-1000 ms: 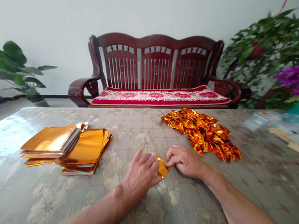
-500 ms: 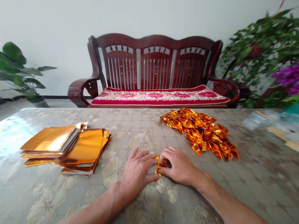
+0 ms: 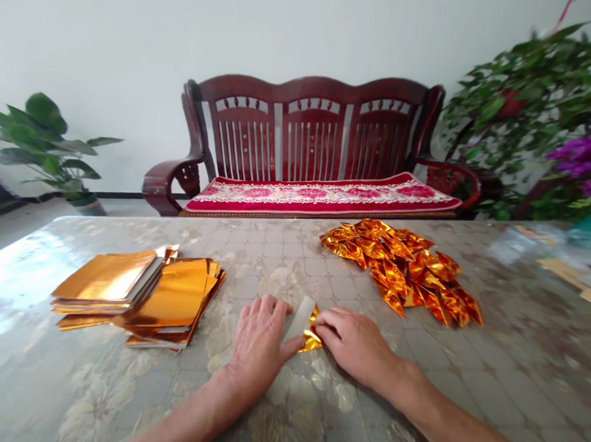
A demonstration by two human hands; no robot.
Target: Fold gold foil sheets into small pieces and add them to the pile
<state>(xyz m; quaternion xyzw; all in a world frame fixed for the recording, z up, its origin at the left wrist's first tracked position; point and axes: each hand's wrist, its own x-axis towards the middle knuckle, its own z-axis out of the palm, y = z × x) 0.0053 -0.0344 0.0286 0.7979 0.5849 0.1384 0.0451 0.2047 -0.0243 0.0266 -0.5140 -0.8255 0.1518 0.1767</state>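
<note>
A small sheet of gold foil paper [image 3: 311,339], partly folded, lies on the table between my hands. Its pale grey-white back [image 3: 300,315] faces up on the left, and shiny gold shows on the right. My left hand [image 3: 260,333] holds down the left side, thumb on the near edge and fingers bent over the far part. With fingers closed, my right hand [image 3: 355,341] pinches the gold right edge. Beyond it to the right lies a pile of folded gold foil pieces [image 3: 391,262]. Flat gold foil sheets [image 3: 174,292] are stacked at the left.
The table [image 3: 257,250] has a patterned, glossy cover. Clear plastic bags [image 3: 524,240] and light brown card [image 3: 574,280] lie at the right edge. Past the table stands a dark red wooden bench [image 3: 314,130] with a red floral cushion [image 3: 314,193]. Potted plants flank it.
The foil paper was a narrow gold strip between my fingers; now it is spread wider, with its pale back showing. My left hand has drawn slightly left and its fingers have curled.
</note>
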